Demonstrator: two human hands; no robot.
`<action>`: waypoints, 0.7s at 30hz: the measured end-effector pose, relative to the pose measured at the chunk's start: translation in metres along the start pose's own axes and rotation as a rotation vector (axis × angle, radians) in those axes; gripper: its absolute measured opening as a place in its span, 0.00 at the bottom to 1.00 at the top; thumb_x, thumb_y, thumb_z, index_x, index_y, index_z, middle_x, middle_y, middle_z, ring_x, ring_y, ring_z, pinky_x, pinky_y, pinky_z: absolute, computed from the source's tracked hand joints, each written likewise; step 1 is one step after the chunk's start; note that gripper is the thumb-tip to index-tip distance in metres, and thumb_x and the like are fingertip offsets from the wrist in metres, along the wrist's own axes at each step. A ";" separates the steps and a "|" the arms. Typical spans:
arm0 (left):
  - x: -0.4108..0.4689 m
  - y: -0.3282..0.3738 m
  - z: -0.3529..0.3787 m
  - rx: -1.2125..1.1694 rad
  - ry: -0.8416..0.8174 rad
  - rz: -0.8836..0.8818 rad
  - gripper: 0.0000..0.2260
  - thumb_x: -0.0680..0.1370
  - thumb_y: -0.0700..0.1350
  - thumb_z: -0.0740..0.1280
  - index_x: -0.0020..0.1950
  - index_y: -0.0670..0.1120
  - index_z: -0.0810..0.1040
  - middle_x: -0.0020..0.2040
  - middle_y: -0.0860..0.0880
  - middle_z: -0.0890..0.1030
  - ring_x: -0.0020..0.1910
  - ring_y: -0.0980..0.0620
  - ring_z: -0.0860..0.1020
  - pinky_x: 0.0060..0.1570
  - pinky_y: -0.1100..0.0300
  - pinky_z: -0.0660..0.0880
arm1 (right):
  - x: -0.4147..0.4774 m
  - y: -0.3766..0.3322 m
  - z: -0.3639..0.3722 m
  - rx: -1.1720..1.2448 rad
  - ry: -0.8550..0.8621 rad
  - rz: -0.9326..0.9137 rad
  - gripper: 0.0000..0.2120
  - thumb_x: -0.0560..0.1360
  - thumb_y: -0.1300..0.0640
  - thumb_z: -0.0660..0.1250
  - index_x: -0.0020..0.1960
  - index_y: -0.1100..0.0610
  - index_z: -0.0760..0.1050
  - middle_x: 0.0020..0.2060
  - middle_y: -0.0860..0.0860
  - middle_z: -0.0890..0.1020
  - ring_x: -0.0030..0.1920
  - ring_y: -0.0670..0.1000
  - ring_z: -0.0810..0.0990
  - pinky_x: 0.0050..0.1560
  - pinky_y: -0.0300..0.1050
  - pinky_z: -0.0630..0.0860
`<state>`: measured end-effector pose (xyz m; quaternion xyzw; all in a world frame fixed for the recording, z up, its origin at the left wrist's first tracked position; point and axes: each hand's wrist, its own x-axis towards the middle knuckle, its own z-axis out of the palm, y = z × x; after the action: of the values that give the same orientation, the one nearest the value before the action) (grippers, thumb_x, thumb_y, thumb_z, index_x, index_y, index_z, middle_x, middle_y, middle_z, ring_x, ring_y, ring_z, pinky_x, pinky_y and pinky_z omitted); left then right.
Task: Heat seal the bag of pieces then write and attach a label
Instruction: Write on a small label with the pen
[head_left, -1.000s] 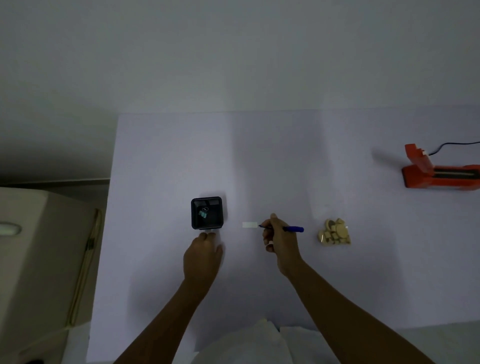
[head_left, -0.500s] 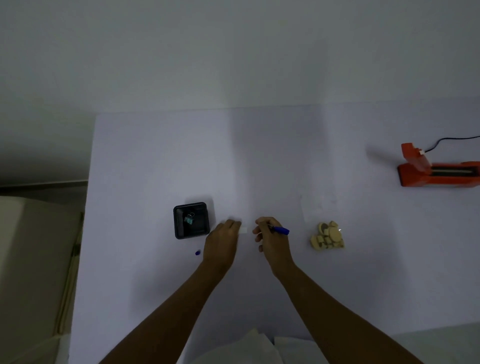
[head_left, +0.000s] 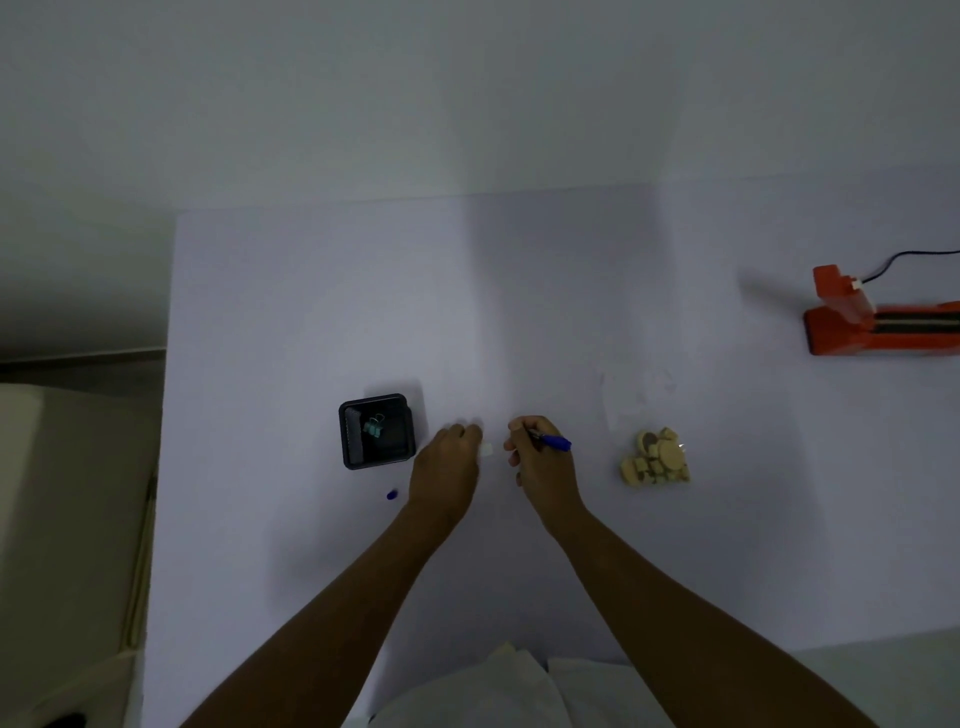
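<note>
A small white label (head_left: 487, 449) lies on the table between my two hands. My left hand (head_left: 448, 467) rests flat with its fingertips on the label's left end. My right hand (head_left: 540, 465) grips a blue pen (head_left: 551, 441) with its tip at the label's right end. The clear bag of beige pieces (head_left: 655, 460) lies to the right of my right hand, apart from it. Its clear top part (head_left: 631, 397) is barely visible. The orange heat sealer (head_left: 878, 327) stands at the far right edge.
A black square tray (head_left: 377, 432) holding a teal binder clip (head_left: 373, 427) sits left of my left hand. The blue pen cap (head_left: 392, 494) lies just below it. A black cord (head_left: 909, 258) runs from the sealer. The table's left edge (head_left: 166, 415) drops off beside a beige surface.
My left hand moved right from beside the black tray onto the label's left end. The pen cap now lies uncovered on the table. My right hand stayed at the label with the pen.
</note>
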<state>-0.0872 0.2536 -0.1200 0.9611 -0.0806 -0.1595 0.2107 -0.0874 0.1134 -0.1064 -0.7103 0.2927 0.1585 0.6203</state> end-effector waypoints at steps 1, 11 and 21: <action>0.000 0.000 0.000 -0.002 -0.001 -0.006 0.15 0.68 0.28 0.69 0.53 0.38 0.79 0.41 0.42 0.81 0.39 0.44 0.79 0.31 0.55 0.75 | 0.000 0.000 0.000 -0.005 0.004 -0.006 0.08 0.81 0.55 0.64 0.50 0.59 0.78 0.39 0.54 0.82 0.36 0.46 0.79 0.33 0.37 0.73; 0.005 -0.004 -0.001 -0.023 -0.029 -0.016 0.13 0.73 0.32 0.66 0.57 0.40 0.76 0.47 0.43 0.80 0.43 0.46 0.77 0.35 0.56 0.74 | -0.003 0.006 0.002 -0.280 -0.027 -0.209 0.05 0.78 0.64 0.65 0.54 0.58 0.75 0.47 0.50 0.80 0.45 0.46 0.79 0.48 0.27 0.74; 0.003 -0.007 0.000 -0.067 0.001 -0.014 0.08 0.73 0.32 0.67 0.49 0.42 0.76 0.42 0.44 0.79 0.38 0.48 0.77 0.31 0.60 0.69 | -0.010 0.013 0.010 -0.486 -0.185 -0.335 0.10 0.76 0.68 0.64 0.56 0.58 0.72 0.42 0.55 0.80 0.40 0.54 0.78 0.44 0.47 0.79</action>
<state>-0.0840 0.2587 -0.1241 0.9541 -0.0681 -0.1632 0.2417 -0.1019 0.1245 -0.1121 -0.8586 0.0674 0.1834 0.4740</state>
